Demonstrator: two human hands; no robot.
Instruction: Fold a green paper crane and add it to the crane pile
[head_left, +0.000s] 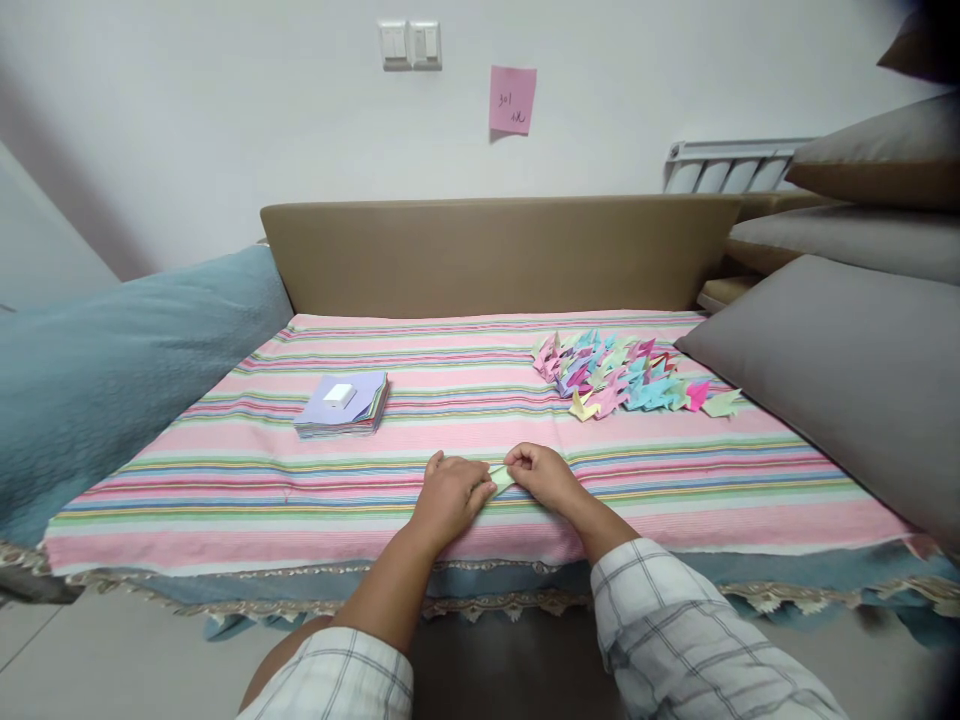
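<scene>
A small piece of light green paper [501, 481] sits just below the centre of the frame, directly between the fingertips of the left hand [452, 495] and right hand [544, 475], over a striped cloth [450, 350]. The left thumb and fingers close on its left end while the right thumb and forefinger pinch its upper right end, so both hands touch it and neither is nearer. Its visible strip seems to run roughly sideways from hand to hand, though the fingers hide its ends.

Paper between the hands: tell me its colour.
The paper is pale green, seen in the head view.
</scene>
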